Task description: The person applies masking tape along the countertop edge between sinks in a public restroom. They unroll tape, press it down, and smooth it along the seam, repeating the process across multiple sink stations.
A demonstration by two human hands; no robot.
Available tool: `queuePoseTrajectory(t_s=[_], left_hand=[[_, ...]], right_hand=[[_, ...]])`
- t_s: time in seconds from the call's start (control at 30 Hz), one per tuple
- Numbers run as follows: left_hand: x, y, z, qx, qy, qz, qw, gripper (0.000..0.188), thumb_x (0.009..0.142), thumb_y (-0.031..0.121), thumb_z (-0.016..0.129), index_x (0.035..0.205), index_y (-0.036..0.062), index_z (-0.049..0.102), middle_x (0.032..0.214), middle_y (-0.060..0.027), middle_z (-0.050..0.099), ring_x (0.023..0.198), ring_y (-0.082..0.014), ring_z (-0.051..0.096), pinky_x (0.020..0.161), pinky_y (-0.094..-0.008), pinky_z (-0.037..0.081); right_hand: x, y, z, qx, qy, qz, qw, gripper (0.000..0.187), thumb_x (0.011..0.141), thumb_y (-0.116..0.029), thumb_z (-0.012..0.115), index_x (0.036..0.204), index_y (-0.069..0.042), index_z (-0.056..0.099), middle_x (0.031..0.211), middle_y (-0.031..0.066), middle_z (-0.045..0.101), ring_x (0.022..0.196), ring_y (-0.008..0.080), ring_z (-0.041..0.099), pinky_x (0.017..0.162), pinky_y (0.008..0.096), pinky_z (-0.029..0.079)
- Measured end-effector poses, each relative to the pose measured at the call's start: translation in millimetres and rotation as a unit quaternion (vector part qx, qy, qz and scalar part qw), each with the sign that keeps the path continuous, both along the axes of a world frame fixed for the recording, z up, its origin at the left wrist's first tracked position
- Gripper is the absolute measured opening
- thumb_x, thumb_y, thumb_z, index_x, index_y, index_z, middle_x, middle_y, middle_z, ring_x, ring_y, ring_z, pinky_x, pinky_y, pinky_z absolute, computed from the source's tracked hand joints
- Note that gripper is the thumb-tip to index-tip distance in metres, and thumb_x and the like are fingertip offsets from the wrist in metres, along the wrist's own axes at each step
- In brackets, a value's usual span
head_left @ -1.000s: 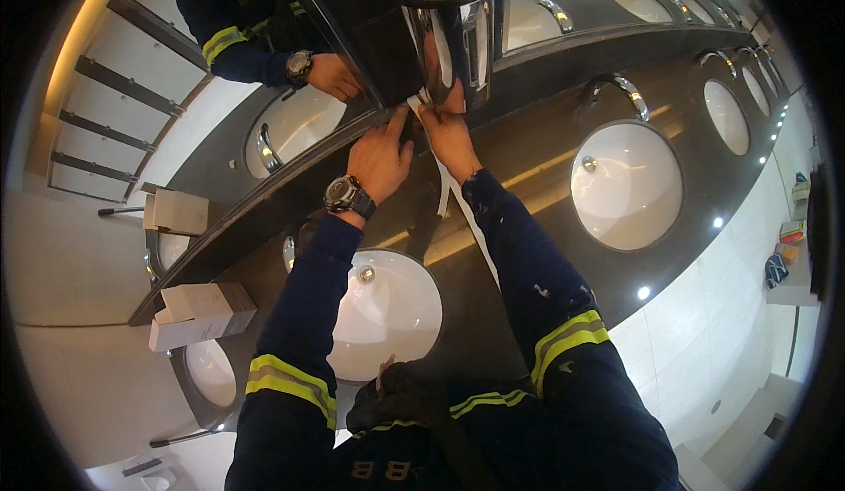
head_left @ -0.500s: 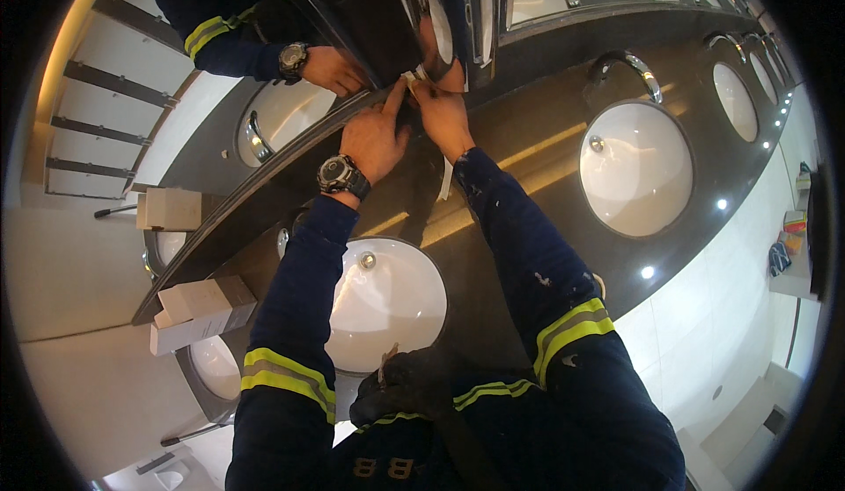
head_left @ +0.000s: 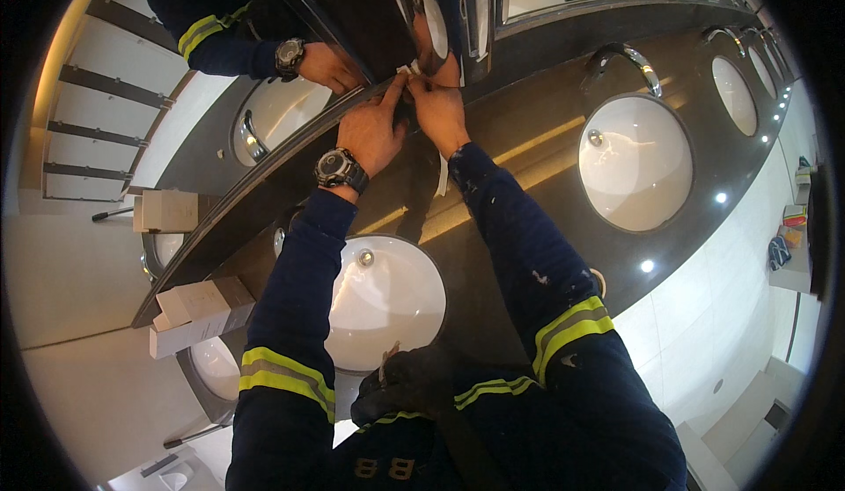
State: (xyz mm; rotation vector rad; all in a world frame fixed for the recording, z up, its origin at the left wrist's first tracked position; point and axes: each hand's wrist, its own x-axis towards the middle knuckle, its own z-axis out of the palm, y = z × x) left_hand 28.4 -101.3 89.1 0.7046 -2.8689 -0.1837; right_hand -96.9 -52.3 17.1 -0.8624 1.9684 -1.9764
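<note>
At the foot of the dark panel above the counter, both hands meet at a pale strip of tape. My left hand, with a watch on its wrist, stretches its index finger onto the tape's upper end. The thumb stands apart from that finger, and the other fingers are partly hidden. My right hand pinches the tape beside that fingertip, its fingers bent. The strip's loose tail hangs below the right hand over the dark counter. A shiny chrome fixture is just above the right hand.
White basins are set into the counter, with another basin and its curved chrome tap to the right. An opened cardboard box stands at the left. A mirror behind the counter reflects my left arm. A tan ring shows behind my right elbow.
The view has shifted slightly. Both hands stay at the panel's lower edge with the tape, and their fingers have moved only a little.
</note>
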Motion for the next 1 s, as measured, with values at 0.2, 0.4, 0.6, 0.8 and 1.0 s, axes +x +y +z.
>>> queuePoseTrajectory(t_s=[0.2, 0.4, 0.6, 0.8, 1.0], left_hand=[[1, -4, -6, -0.009, 0.014, -0.003, 1.000, 0.077, 0.083, 0.017, 0.072, 0.154, 0.0091, 0.042, 0.111, -0.0258, 0.071, 0.096, -0.0420, 0.070, 0.084, -0.0483, 0.057], [1, -4, -9, -0.037, 0.017, 0.004, 0.999, 0.076, 0.083, 0.016, 0.073, 0.153, 0.0092, 0.044, 0.109, -0.0259, 0.071, 0.094, -0.0413, 0.070, 0.082, -0.0475, 0.057], [-4, -3, -5, -0.017, 0.000, 0.010, 1.000, 0.077, 0.086, 0.019, 0.071, 0.156, 0.0119, 0.039, 0.122, -0.0279, 0.068, 0.100, -0.0442, 0.069, 0.084, -0.0500, 0.057], [-2, -3, -4, 0.006, -0.016, 0.024, 1.000, 0.076, 0.086, 0.017, 0.071, 0.155, 0.0126, 0.040, 0.126, -0.0279, 0.066, 0.103, -0.0445, 0.069, 0.086, -0.0496, 0.057], [-3, -5, -7, -0.017, 0.003, 0.016, 1.000, 0.074, 0.086, 0.017, 0.070, 0.154, 0.0155, 0.042, 0.123, -0.0267, 0.068, 0.101, -0.0447, 0.069, 0.085, -0.0498, 0.058]], right_hand=[[4, 1, 3, -0.017, -0.033, 0.004, 0.999, 0.043, 0.095, -0.020, 0.067, 0.134, -0.006, 0.056, 0.107, 0.0246, 0.072, 0.102, 0.0429, 0.070, 0.082, 0.0478, 0.055], [4, 0, 2, -0.043, -0.057, 0.023, 0.997, 0.043, 0.094, -0.020, 0.068, 0.133, -0.007, 0.057, 0.102, 0.0248, 0.072, 0.100, 0.0454, 0.069, 0.081, 0.0491, 0.054], [-2, -10, -8, -0.049, -0.011, -0.010, 0.999, 0.040, 0.094, -0.019, 0.067, 0.131, -0.007, 0.058, 0.098, 0.0242, 0.073, 0.098, 0.0453, 0.069, 0.079, 0.0496, 0.054], [6, -6, -5, -0.029, -0.016, -0.004, 0.999, 0.039, 0.093, -0.019, 0.068, 0.129, -0.006, 0.058, 0.099, 0.0245, 0.073, 0.096, 0.0454, 0.069, 0.078, 0.0503, 0.055], [0, -9, -14, 0.005, 0.025, 0.000, 1.000, 0.047, 0.094, -0.020, 0.067, 0.135, -0.001, 0.056, 0.098, 0.0253, 0.073, 0.096, 0.0454, 0.069, 0.079, 0.0493, 0.055]])
